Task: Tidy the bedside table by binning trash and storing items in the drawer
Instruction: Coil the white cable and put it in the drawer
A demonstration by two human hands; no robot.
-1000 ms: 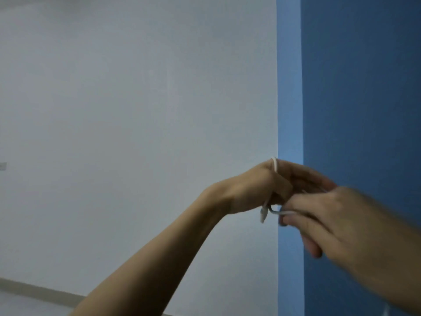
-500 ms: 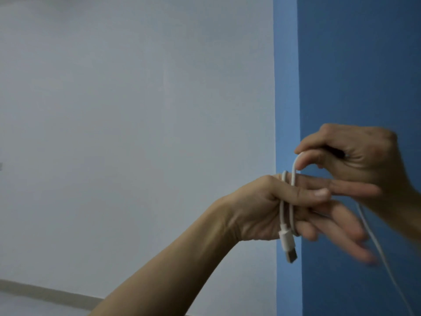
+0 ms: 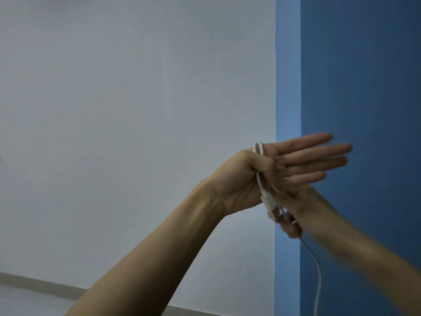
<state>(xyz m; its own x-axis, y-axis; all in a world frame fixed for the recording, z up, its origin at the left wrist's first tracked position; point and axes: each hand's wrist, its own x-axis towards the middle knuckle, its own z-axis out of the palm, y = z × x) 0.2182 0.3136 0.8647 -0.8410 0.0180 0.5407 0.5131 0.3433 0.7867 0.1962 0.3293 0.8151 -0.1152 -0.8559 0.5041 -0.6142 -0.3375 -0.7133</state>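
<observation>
A white USB cable (image 3: pixel 318 281) is looped around my raised left hand (image 3: pixel 287 167). That hand's fingers point straight to the right, and its thumb pins the loops against the palm. The cable's plug (image 3: pixel 270 202) hangs just below the palm. My right hand (image 3: pixel 295 216) is blurred and sits under and behind the left hand. It grips the cable, whose loose tail drops from it to the bottom edge. The bedside table, the drawer and the bin are out of view.
A pale grey wall (image 3: pixel 136 110) fills the left, and a blue wall (image 3: pixel 364 76) fills the right, with a lighter blue corner strip between them. A skirting board (image 3: pixel 34 283) and a patch of floor show at the bottom left.
My right hand has swung from above the left hand to below it, carrying the cable around. The left hand's fingers have straightened, and the plug now hangs lower under the palm.
</observation>
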